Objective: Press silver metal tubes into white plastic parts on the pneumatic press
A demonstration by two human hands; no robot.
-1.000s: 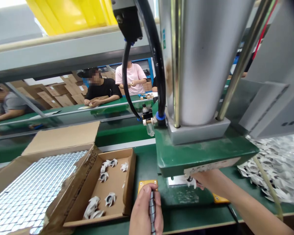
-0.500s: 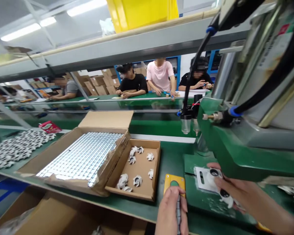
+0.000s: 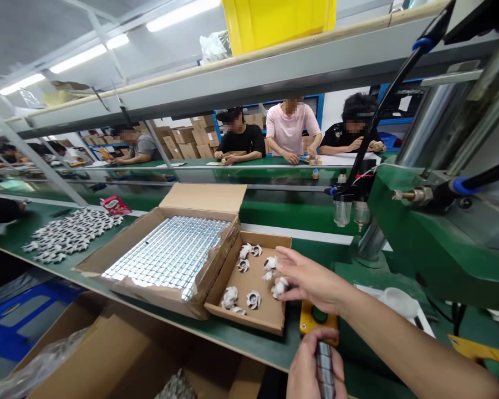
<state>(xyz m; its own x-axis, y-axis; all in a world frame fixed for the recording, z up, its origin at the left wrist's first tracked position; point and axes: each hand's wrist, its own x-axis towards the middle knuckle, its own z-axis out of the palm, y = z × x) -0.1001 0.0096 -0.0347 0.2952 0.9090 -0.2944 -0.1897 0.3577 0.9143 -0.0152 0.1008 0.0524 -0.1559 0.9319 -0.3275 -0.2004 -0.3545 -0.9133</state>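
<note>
My right hand (image 3: 314,282) reaches left over the small cardboard tray (image 3: 270,321) and pinches a white impeller (image 3: 280,286) at its right edge. Several white impellers (image 3: 244,265) lie loose inside that tray. My left hand (image 3: 311,367) is at the bottom of the view, closed around a stack of shiny metal cylinders (image 3: 325,366), just in front of a yellow push-button box (image 3: 310,318). The green press machine (image 3: 432,244) stands to the right, with a white fixture plate (image 3: 399,302) under it.
A large carton of tightly packed metal cylinders (image 3: 170,255) sits left of the tray. A heap of white impellers (image 3: 69,235) lies far left. An open carton (image 3: 108,360) is below the bench edge. Several people work at the far bench (image 3: 291,133).
My right hand left the press fixture with an impeller and swung left to the small tray. The view turned left. My left hand kept its hold on the metal cylinders.
</note>
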